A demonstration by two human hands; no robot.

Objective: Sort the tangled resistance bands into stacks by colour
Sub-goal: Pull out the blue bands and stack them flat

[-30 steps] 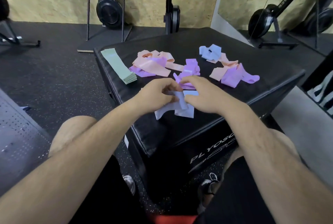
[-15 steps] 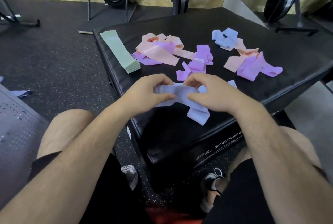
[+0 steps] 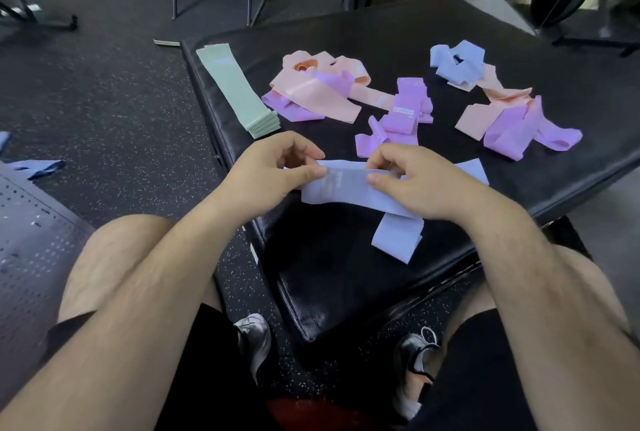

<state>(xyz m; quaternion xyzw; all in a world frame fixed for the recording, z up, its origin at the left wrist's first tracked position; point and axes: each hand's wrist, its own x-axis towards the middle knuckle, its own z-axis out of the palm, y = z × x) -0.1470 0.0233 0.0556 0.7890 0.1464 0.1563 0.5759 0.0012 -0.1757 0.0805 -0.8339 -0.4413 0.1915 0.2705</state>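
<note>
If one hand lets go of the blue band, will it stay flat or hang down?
Likely it hangs limp: the blue band is flat only between the left hand and right hand, and its free end droops below the right hand. It looks light, since a fingertip pinch holds it. How slippery it is, I cannot tell.

No word, number or brand can be read. The near blue band (image 3: pixel 346 190) carries a pale printed patch toward its left end, too faint and blurred to make out. A purple band (image 3: pixel 403 112) in the middle of the bench (image 3: pixel 346 32) bears a small whitish label. The pink band (image 3: pixel 377 99) just left of it bears a pale one. Both are illegible. On the bench's near side face run a few white strokes of lettering, cut off by the right forearm (image 3: pixel 519 274) and unreadable.
</note>
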